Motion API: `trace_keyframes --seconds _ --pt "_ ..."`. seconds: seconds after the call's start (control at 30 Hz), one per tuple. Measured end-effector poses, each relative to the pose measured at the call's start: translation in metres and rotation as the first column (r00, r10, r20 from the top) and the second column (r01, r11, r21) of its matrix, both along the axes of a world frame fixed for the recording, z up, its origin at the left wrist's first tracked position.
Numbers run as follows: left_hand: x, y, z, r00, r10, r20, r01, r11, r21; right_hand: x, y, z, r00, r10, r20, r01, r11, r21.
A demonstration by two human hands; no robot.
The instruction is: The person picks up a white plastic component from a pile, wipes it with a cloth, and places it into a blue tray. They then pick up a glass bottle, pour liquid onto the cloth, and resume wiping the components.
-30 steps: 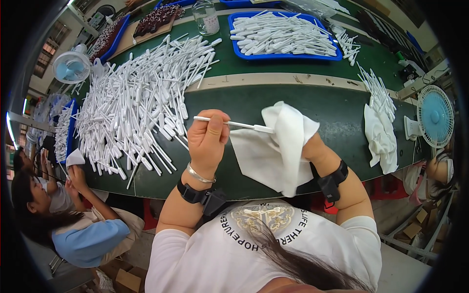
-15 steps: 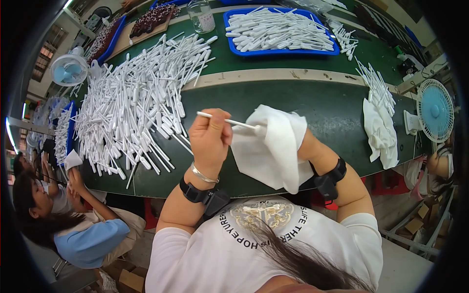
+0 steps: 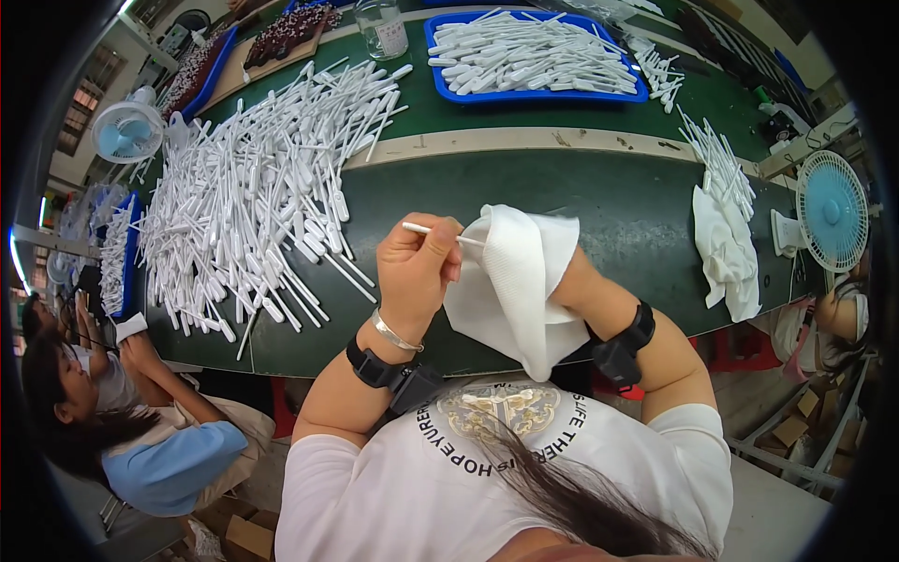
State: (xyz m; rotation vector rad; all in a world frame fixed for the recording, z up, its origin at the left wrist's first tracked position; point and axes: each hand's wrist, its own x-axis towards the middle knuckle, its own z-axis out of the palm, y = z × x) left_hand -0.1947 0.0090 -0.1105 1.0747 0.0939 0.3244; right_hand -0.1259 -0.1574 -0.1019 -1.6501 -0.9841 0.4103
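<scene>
My left hand (image 3: 417, 267) pinches a thin white plastic stick (image 3: 440, 233) above the green table (image 3: 618, 201). One end of the stick runs into a white cloth (image 3: 510, 281), which is wrapped over my right hand. That hand is almost wholly hidden under the cloth; only its forearm (image 3: 599, 300) with a black wristband shows. A large heap of the same white sticks (image 3: 248, 192) lies just left of my left hand.
A blue tray (image 3: 534, 56) of white sticks and a clear jar (image 3: 384, 26) stand at the back. More sticks and a second white cloth (image 3: 730, 248) lie to the right beside a small blue fan (image 3: 832, 211). Another fan (image 3: 126, 131) stands far left. A seated person (image 3: 122, 412) works at lower left.
The stick has slid further into the cloth, so less of it shows. Both hands have shifted slightly.
</scene>
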Motion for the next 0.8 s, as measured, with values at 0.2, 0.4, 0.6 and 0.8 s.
trace_keyframes --seconds 0.2,0.4,0.6,0.8 --pt "0.0 0.024 0.006 0.995 0.068 0.078 -0.063 0.996 -0.065 0.023 -0.017 0.01 0.985 0.16 0.069 -0.15 0.98 -0.13" --pt "0.002 0.023 0.007 0.993 0.062 0.096 -0.059 0.998 -0.035 0.034 -0.02 0.006 0.963 0.007 0.268 0.019 0.995 -0.094" --pt "-0.001 0.007 0.002 1.0 0.013 0.008 -0.014 0.989 0.146 0.001 0.003 -0.011 1.0 -0.016 0.026 0.017 1.0 -0.024" --pt "-0.004 -0.017 -0.005 0.995 -0.085 -0.062 0.103 0.887 0.451 -0.002 -0.001 -0.012 0.981 0.045 -0.187 -0.036 0.998 0.053"
